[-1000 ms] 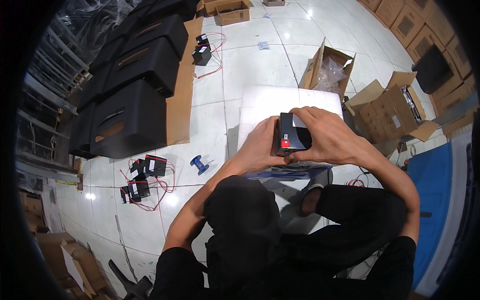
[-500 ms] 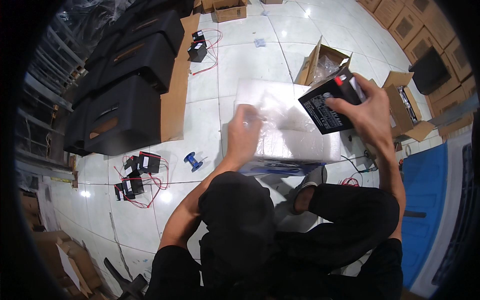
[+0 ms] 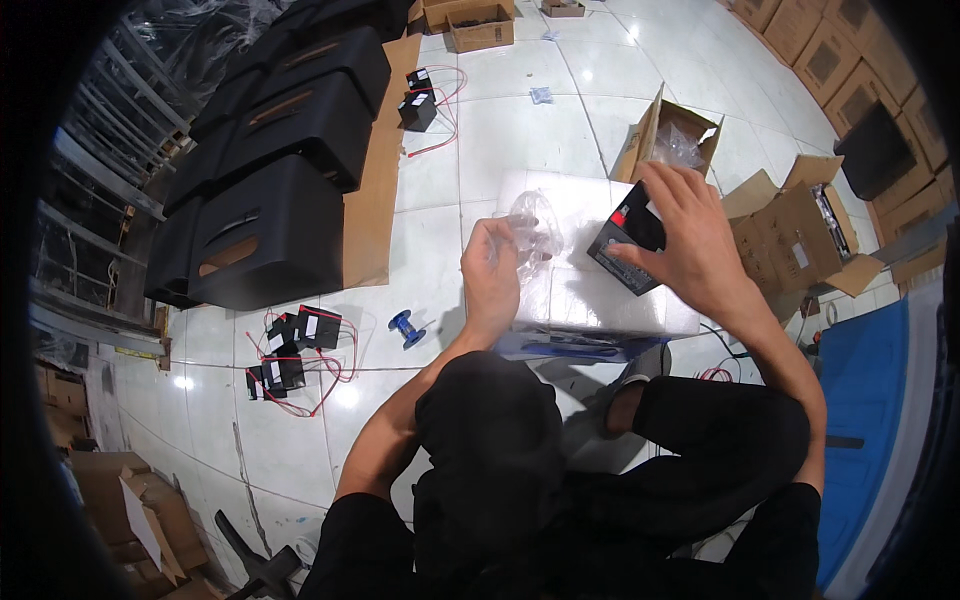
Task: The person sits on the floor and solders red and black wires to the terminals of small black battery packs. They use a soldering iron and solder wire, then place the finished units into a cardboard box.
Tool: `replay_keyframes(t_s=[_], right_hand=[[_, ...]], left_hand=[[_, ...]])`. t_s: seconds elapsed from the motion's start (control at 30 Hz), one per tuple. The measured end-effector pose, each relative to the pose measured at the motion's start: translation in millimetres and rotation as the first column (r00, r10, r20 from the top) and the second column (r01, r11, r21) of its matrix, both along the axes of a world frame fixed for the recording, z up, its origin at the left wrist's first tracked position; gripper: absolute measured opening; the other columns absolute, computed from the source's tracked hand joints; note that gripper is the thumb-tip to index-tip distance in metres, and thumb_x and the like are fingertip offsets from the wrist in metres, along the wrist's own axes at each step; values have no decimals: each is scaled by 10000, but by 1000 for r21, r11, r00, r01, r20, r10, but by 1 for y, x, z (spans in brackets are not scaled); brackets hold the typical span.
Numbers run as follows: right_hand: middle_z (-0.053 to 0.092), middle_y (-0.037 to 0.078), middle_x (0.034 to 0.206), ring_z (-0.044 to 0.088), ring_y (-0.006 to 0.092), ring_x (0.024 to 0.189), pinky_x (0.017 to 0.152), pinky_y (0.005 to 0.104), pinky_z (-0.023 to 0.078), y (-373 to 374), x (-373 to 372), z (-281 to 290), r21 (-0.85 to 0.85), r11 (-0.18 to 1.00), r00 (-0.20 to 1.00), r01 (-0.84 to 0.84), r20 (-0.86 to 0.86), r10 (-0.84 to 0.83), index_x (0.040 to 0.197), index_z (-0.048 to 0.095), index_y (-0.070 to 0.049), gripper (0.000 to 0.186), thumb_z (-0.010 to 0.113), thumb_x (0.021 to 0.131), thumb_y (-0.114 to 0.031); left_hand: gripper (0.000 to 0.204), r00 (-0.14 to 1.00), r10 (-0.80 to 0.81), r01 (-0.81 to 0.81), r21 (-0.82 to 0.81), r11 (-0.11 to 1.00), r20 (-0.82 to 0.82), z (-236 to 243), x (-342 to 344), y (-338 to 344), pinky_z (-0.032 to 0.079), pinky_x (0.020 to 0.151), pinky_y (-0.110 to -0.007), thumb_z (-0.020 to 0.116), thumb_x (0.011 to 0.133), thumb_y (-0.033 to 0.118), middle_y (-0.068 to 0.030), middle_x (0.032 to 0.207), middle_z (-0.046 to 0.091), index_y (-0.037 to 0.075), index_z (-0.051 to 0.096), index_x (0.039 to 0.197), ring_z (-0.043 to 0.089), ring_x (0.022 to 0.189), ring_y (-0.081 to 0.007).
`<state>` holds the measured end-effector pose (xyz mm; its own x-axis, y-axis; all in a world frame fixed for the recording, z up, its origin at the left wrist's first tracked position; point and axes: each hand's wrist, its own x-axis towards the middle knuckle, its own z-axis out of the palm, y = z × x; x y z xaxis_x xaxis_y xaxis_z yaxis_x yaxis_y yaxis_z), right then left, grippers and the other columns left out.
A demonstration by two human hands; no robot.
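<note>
My right hand point(image 3: 695, 245) grips a black block battery point(image 3: 640, 228) with a red terminal corner, thumb on one face and fingers over the far side. The battery is tilted at the right part of a white foam block point(image 3: 590, 305); whether it touches the foam I cannot tell. In my closed left hand point(image 3: 490, 285) is a crumpled clear plastic bag point(image 3: 537, 222), held over the block's left side. Under the foam a blue surface point(image 3: 600, 348) shows in front of my knees.
Wired black batteries point(image 3: 290, 345) and a blue spool point(image 3: 406, 328) lie left on the tiles, more batteries point(image 3: 418, 108) farther off. Black housings point(image 3: 270, 225) stand on cardboard. Open cartons point(image 3: 645, 150) point(image 3: 785, 220) and a blue panel point(image 3: 865, 400) are at right.
My right hand has lowered the battery toward the foam block and turned it. The left hand's plastic bag now stands up more clearly from its fingers. The whole view has shifted slightly.
</note>
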<state>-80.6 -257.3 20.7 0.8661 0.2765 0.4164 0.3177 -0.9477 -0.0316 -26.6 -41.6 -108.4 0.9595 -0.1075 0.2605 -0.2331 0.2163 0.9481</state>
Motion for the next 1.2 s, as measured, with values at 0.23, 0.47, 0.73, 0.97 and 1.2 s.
replay_keyframes(t_s=[0.23,0.47,0.73,0.97,1.2], right_hand=[[599,197,1069,634,320,954,734,377,552,66,-3,-42,8,958,954,-287,-86,287,1241,530,51,611,732,830,-353],[582,141,907,623,275,829,634,331,551,65,20,-26,66,958,959,-277,80,272,1007,575,15,326,685,738,-132],[657,131,879,660,289,782,686,377,552,-102,70,46,160,987,722,1,683,-111,890,639,-19,114,656,782,14],[591,143,938,608,255,922,802,349,544,-224,170,-117,-392,785,850,479,429,-305,811,658,-61,47,620,795,-85],[683,169,1193,684,282,1064,833,395,565,-230,202,-297,-180,832,533,525,-693,-486,976,757,-69,201,603,897,-172]], left_hand=[[194,970,-203,152,-316,936,-136,4,-2,9,482,836,-259,533,893,104,-78,1029,599,31,536,1073,576,939,-139],[667,946,-323,277,-506,817,-2,6,-4,6,453,977,-405,545,928,499,-131,1108,610,4,364,1337,618,1067,-262],[430,965,-263,260,-225,939,19,4,1,5,510,874,-418,482,1008,361,-225,1073,633,-33,480,1179,637,971,-300],[248,973,-227,216,-171,961,-45,8,-2,1,521,812,-390,542,998,194,-196,956,642,-51,549,1035,633,835,-250],[258,986,-143,142,-24,990,-89,10,-3,5,530,754,-397,580,984,200,-212,879,637,-53,553,941,625,773,-265]])
